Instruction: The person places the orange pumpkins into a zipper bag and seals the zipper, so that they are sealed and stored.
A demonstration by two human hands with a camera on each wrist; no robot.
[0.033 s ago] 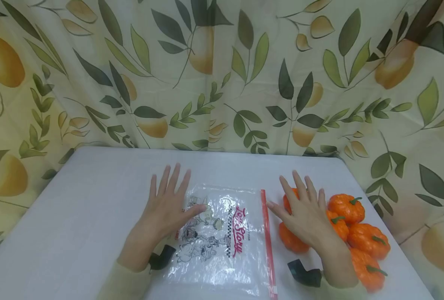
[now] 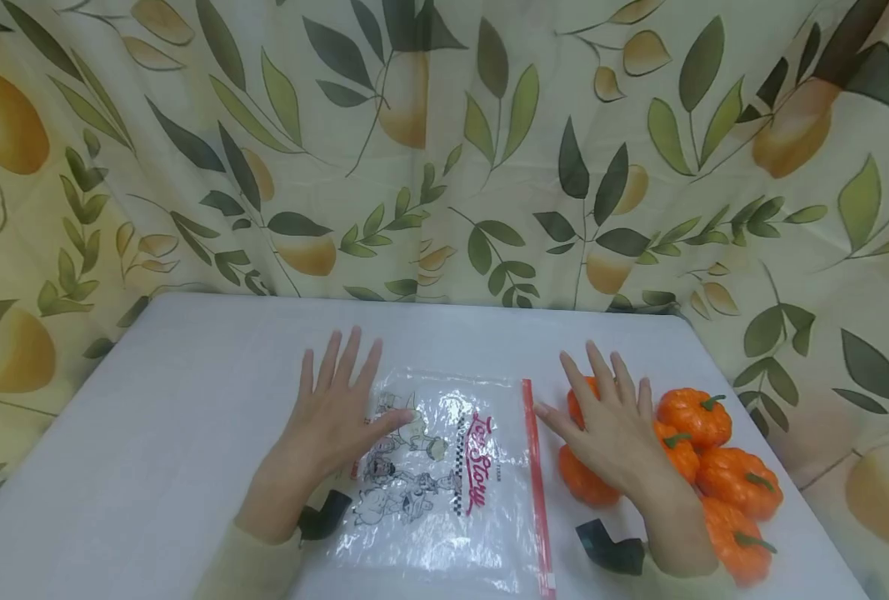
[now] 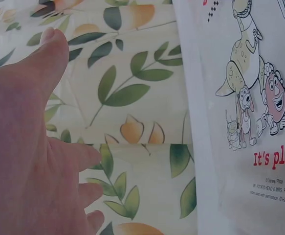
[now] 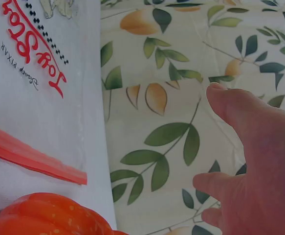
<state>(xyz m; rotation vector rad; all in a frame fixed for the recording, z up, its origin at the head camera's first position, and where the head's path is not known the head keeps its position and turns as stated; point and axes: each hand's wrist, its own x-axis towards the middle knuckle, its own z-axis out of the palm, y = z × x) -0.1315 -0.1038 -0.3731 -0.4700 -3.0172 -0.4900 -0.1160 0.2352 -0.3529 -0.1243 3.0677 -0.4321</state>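
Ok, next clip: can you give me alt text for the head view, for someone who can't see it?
Two open hands, the left hand and the right hand, are spread flat over a white table. The left thumb lies over a clear printed zip bag with a red strip; the right hand is above a cluster of small orange pumpkins. A leaf-patterned curtain hangs behind.

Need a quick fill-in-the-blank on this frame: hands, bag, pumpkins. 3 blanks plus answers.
1. The left hand lies with fingers spread, its thumb on the clear plastic ____.
2. The bag has a zip strip coloured ____ along its right edge.
3. The right hand hovers over toy pumpkins coloured ____.

Missing words: bag; red; orange
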